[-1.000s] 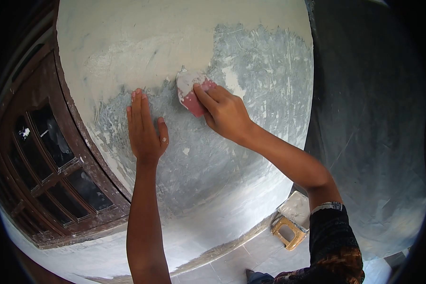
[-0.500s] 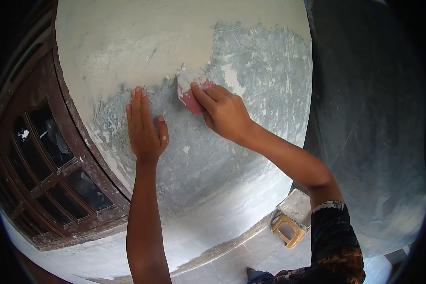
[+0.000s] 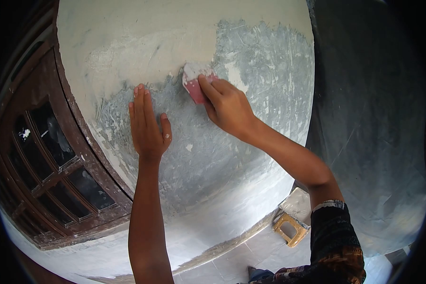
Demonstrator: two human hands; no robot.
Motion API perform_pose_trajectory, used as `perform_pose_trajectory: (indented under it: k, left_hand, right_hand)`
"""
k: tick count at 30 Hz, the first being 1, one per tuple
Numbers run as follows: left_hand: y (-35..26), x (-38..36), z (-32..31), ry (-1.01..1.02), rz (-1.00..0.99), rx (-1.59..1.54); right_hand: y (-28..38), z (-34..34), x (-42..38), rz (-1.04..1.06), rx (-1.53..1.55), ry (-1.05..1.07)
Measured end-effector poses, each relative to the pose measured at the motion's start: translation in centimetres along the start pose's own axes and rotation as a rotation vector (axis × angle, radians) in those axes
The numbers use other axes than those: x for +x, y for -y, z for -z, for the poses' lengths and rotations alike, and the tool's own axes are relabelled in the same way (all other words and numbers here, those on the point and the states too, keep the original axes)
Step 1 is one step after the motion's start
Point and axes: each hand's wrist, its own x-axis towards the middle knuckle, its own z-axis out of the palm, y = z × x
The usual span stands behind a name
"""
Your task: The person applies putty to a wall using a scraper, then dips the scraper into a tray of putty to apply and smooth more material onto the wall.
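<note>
My right hand (image 3: 229, 106) grips a pink scraper (image 3: 195, 87) whose upper part is smeared with whitish paste. The scraper lies against the wall (image 3: 189, 156), at the border between the smooth beige coat above and the rough grey surface below. To its left, my left hand (image 3: 149, 124) rests flat on the grey part of the wall, fingers stretched upward and thumb apart, holding nothing. A small white spot shows on its thumb. Beige streaks and patches mark the grey surface to the right of the scraper.
A brown wooden window frame (image 3: 75, 165) with dark panes stands at the left. Low at the right, a yellow stool (image 3: 291, 229) with a pale, smeared board or tray (image 3: 297, 204) sits on the tiled floor (image 3: 236, 260). A dark grey surface (image 3: 369, 128) fills the right side.
My right hand and the scraper have moved slightly up and to the right along the coat's border. My left hand stays flat on the wall; the whole view has shifted a little.
</note>
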Motion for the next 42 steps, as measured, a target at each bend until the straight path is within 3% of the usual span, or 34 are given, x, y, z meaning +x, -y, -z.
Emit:
perform_pose_trajectory:
  k: [3, 6, 11, 13, 15, 18, 21, 24, 27, 30, 33, 37, 39, 42]
  left_hand:
    - [-0.1, -0.2, 0.0, -0.005, -0.005, 0.009]
    - [-0.1, -0.1, 0.0, -0.003, 0.003, 0.02]
    - [-0.3, 0.0, 0.2, -0.007, 0.013, -0.009]
    - [-0.2, 0.0, 0.1, -0.007, -0.003, -0.011]
    - [-0.1, 0.0, 0.1, 0.003, 0.005, 0.0]
    - [-0.1, -0.2, -0.1, -0.003, 0.007, -0.009]
    - [-0.2, -0.1, 0.0, -0.01, 0.005, -0.005]
    - [-0.2, 0.0, 0.1, -0.014, 0.002, 0.004]
    - [-0.2, 0.0, 0.1, -0.007, -0.01, -0.005]
    - [-0.2, -0.1, 0.0, 0.004, -0.006, -0.006]
    - [-0.2, -0.1, 0.2, 0.0, 0.005, -0.006]
    - [-0.1, -0.6, 0.2, 0.004, 0.0, -0.069]
    - [0.0, -1.1, 0.7, 0.035, -0.015, -0.083]
    - [0.8, -0.9, 1.3, 0.074, -0.041, -0.092]
  right_hand:
    - [-4.5, -0.1, 5.9, -0.065, -0.159, -0.134]
    - [-6.5, -2.2, 6.1, -0.099, -0.239, -0.113]
    - [0.6, -2.7, -2.6, 0.029, -0.035, 0.151]
    - [0.9, -1.7, -1.2, 0.102, 0.013, -0.025]
    - [-0.7, 0.0, 2.6, -0.053, -0.039, -0.069]
    - [-4.5, -0.5, 5.7, -0.103, -0.13, -0.143]
    - [-5.4, -2.8, 3.3, -0.14, -0.197, -0.027]
    - [-0.6, -2.9, -2.9, -0.067, -0.056, 0.124]
    - [0.4, -0.6, -1.6, -0.03, 0.043, 0.039]
    - [-3.1, -0.2, 3.9, -0.12, -0.023, -0.153]
    - [-6.0, -1.8, 5.6, -0.134, -0.162, -0.167]
    - [-1.2, -3.1, -0.7, -0.004, -0.147, 0.043]
    - [1.2, -3.0, -3.6, 0.097, -0.002, 0.025]
    - [1.3, -0.6, -0.7, -0.034, 0.063, -0.076]
